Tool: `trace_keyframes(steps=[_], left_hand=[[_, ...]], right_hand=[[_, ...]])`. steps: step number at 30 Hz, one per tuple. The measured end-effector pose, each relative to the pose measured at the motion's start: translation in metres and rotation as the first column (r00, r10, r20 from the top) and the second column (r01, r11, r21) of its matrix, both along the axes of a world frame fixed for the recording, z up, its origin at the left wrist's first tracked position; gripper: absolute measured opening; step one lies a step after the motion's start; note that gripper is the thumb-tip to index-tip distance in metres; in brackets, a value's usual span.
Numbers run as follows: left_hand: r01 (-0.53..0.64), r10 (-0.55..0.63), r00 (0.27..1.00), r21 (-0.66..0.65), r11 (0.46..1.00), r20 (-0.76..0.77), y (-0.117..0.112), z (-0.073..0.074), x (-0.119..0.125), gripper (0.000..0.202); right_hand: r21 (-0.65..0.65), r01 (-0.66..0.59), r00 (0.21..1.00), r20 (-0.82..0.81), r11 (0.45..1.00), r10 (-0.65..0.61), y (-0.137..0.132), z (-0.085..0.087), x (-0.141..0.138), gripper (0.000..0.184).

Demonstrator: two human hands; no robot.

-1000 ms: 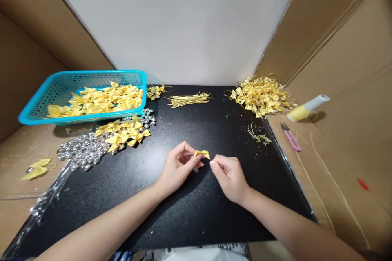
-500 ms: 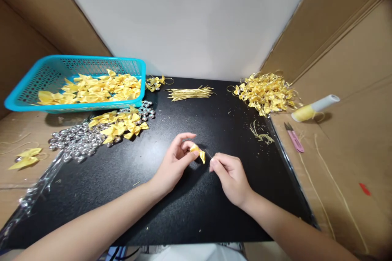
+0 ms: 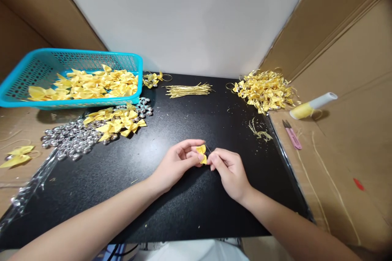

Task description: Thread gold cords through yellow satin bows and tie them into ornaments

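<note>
Over the middle of the black table (image 3: 171, 212), my left hand (image 3: 179, 162) pinches a yellow ribbon bow (image 3: 201, 149) between thumb and fingers. Close beside it, my right hand (image 3: 229, 171) is closed in a pinch on a thin needle (image 3: 208, 148), whose shaft shows between the fingers and the bow. Whether its point is in the ribbon I cannot tell. Loose bows (image 3: 118, 122) lie on a heap of silver beads (image 3: 72, 138) to the left. A bundle of gold cords (image 3: 188, 90) rests at the back.
A blue basket (image 3: 139, 77) of yellow bows stands at the left. At the back right lies a pile of corded bows (image 3: 266, 89). Gold cord scraps (image 3: 259, 131), pink-handled snips (image 3: 292, 135) and a tube wound with yellow thread (image 3: 301, 110) are on the right. Cardboard walls flank the table.
The bow has turned in my left hand, with its loops now facing the right hand. Both hands have come closer together, and the left index finger reaches over the bow. The view has shifted slightly.
</note>
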State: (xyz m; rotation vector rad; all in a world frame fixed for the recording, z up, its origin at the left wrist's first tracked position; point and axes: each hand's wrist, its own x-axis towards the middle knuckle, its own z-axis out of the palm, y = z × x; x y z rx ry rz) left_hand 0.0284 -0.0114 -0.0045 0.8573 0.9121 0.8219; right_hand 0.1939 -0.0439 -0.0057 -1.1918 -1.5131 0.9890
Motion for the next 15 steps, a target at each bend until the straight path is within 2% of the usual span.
trace_keyframes(steps=[2,6,15], left_hand=[[0.002,-0.001,0.999,0.037,0.999,-0.049,-0.0017,0.0012,0.0009,0.024],[-0.01,0.024,0.993,0.119,0.993,-0.115,-0.0061,-0.0004,0.0019,0.022],[-0.066,0.071,0.997,0.104,0.992,-0.044,-0.0071,-0.0035,0.0023,0.025]], right_hand=[[0.037,0.003,1.0,0.031,0.999,-0.004,-0.0015,0.0012,0.0012,0.039],[0.141,-0.001,0.996,0.085,0.99,-0.011,-0.0051,0.0033,0.0006,0.041],[0.246,0.007,0.973,0.22,0.969,-0.063,-0.0068,0.0019,-0.0028,0.037]])
